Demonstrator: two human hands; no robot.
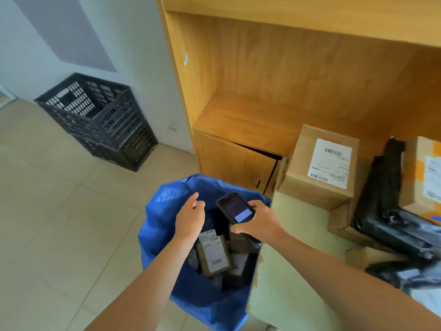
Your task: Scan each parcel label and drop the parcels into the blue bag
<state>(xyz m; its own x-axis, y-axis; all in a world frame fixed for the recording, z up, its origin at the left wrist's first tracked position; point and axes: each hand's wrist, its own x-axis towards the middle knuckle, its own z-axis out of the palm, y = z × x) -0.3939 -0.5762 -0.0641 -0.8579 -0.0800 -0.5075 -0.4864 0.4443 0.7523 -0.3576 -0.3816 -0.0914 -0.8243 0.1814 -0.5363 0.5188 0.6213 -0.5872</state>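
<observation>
A parcel-sorting room: labelled cardboard parcels (319,163), blue bag (162,225), stacked black crates (100,120).

Pale beige square floor tiles (59,211) spread left of the hands. Beyond them, stacked black slotted plastic crates (100,120) stand against a light grey painted wall (133,56). A honey-coloured wooden shelving cabinet (274,80) rises ahead, its lower door (236,161) ajar.
</observation>
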